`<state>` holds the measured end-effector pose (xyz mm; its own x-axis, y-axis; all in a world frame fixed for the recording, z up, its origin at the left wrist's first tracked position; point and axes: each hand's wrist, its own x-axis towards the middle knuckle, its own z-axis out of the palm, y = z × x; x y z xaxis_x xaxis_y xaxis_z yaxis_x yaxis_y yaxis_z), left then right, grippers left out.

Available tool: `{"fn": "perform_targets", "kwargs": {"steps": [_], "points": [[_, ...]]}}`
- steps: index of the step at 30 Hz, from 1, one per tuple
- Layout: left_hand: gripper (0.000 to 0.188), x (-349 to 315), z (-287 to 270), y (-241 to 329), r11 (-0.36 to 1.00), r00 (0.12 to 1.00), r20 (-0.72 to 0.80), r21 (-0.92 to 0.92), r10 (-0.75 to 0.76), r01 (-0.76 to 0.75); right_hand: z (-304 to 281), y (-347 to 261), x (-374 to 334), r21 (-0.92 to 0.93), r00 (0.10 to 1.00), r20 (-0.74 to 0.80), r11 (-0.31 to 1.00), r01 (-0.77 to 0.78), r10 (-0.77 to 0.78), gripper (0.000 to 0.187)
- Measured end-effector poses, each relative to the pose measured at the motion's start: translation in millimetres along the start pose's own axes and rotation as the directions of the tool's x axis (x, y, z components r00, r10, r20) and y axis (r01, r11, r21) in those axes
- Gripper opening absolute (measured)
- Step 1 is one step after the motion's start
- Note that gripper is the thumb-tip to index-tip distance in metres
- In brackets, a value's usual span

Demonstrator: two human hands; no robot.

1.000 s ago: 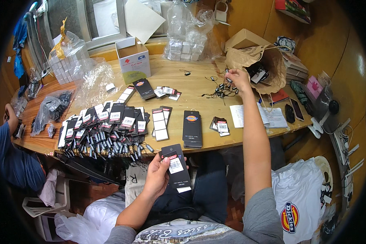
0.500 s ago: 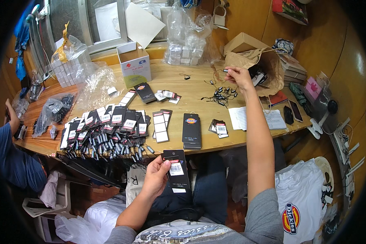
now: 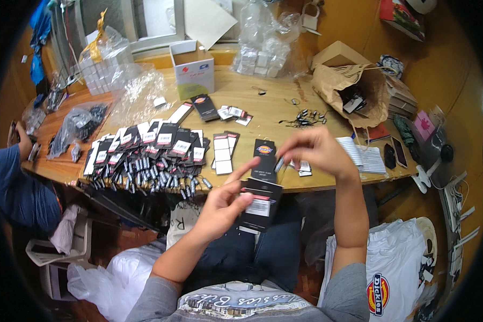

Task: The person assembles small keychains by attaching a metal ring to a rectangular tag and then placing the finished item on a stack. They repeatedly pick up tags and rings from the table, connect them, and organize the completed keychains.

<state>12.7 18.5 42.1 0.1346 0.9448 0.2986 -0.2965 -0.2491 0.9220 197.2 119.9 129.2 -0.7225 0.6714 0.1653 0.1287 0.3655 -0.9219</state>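
My left hand [image 3: 217, 212] pinches a small set of black hang tags [image 3: 263, 219], with a smaller white-labelled tag on top, over my lap just off the table's front edge. Its index finger points up and away from the set. To the right, my right hand [image 3: 319, 153] is closed on a small tag string [image 3: 279, 165] with a dark toggle, close to the upper end of the tags. Behind both hands lies a stack of black hang tags [image 3: 264, 151]. A tangle of black tag strings [image 3: 306, 118] rests farther back, and small labelled tags [image 3: 304, 168] are partly hidden beneath my right hand.
A large heap of strung tags [image 3: 155, 145] covers the table's left front. Behind stand a white-green box [image 3: 194, 75] and bags of small white boxes [image 3: 260, 59]. At right are a brown paper bag [image 3: 354, 91], papers [image 3: 367, 155] and a phone [image 3: 400, 152]. Another person's arm [image 3: 24, 142] is far left.
My right hand has come back from the tangle of strings to the tags, carrying a string. My left hand has raised the tags slightly rightward and lifted its index finger. The view has shifted.
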Motion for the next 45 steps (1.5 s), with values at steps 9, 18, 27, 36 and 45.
{"fn": "perform_targets", "kwargs": {"steps": [9,18,27,36,45], "points": [[0.021,-31,-11,-12,0.970,0.971,-0.049,-0.086,-0.234,0.229,59,19,-50,-0.450,0.978,-0.203,0.892,-0.046,-0.052,0.010],[0.017,-45,-17,-31,0.929,0.945,-0.048,-0.203,-0.324,0.308,58,90,-64,0.516,0.856,-0.515,0.816,0.259,0.054,0.008],[0.016,-51,-14,-41,0.902,0.917,-0.001,-0.179,-0.400,0.393,107,114,-46,0.893,0.864,-0.426,-0.032,0.450,0.268,0.010],[0.017,-60,-19,-48,0.894,0.902,-0.084,-0.198,-0.424,0.402,120,76,-55,0.681,0.794,-0.608,0.504,0.532,-0.017,0.021],[0.024,-59,-19,-48,0.870,0.932,-0.192,-0.454,-0.308,0.194,154,68,-65,0.432,0.815,-0.571,0.880,0.194,0.101,0.003]]}}
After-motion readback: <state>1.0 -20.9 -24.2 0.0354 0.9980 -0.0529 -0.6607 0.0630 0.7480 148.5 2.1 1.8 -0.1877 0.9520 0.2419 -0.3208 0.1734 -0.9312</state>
